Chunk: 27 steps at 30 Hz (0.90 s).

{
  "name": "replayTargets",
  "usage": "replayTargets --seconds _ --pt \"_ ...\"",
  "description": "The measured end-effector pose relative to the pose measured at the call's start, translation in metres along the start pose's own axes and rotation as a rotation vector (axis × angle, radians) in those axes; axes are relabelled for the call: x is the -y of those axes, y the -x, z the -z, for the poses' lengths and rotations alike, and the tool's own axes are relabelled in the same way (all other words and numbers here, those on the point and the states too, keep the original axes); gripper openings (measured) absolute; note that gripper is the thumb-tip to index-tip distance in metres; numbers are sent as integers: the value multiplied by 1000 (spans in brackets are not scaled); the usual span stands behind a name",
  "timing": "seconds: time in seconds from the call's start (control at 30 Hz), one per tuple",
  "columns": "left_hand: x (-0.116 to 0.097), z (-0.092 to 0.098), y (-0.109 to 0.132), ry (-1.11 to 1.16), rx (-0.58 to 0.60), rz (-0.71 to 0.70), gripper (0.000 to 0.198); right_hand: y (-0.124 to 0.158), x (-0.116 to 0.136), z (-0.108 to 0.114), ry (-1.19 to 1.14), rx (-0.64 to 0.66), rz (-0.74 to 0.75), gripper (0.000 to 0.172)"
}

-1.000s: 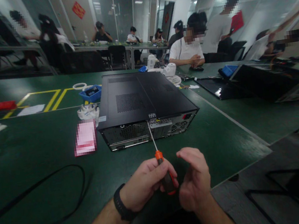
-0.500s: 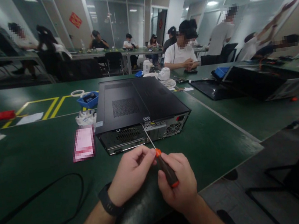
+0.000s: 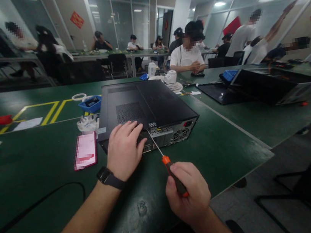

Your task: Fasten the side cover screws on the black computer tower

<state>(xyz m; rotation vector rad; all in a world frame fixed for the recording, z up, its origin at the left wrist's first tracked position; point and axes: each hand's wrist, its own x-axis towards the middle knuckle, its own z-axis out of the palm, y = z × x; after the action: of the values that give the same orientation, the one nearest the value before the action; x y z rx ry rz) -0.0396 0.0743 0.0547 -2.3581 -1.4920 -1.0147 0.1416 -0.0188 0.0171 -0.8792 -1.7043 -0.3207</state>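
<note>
A black computer case [image 3: 164, 96] lies flat on the green table, its rear panel with vents and a fan grille facing me. My right hand [image 3: 190, 190] is closed round the handle of a screwdriver [image 3: 166, 160], orange and dark grey. The long thin shaft reaches up to the top rear edge of the case, near the middle; its tip is too small to make out clearly. My left hand [image 3: 125, 147], with a dark watch [image 3: 110, 178] on the wrist, rests over the case's rear edge left of the shaft, fingers stretched out on the cover.
Left of the case lie a pink-edged phone [image 3: 85, 150], a white glove [image 3: 88, 123] and a blue tray [image 3: 91, 104]. A black cable [image 3: 53, 192] curves across the table's left. Another opened case [image 3: 266, 83] stands at right. A person [image 3: 186, 56] sits across the table.
My left hand has left the screwdriver's shaft and moved up and left onto the case's rear edge, its fingers opening out. My right hand keeps the screwdriver in nearly the same place.
</note>
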Motion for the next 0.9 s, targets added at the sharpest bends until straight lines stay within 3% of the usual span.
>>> replayTargets --seconds 0.2,0.57,0.9 --pt "9 -13 -5 -5 -12 17 34 -3 -2 2 16 1 -2 33" --pt "6 -17 -5 -49 -61 23 31 -7 -3 2 97 -55 -105 20" --pt "6 -20 -6 -60 -97 13 29 -4 4 -7 -31 -78 -79 32"
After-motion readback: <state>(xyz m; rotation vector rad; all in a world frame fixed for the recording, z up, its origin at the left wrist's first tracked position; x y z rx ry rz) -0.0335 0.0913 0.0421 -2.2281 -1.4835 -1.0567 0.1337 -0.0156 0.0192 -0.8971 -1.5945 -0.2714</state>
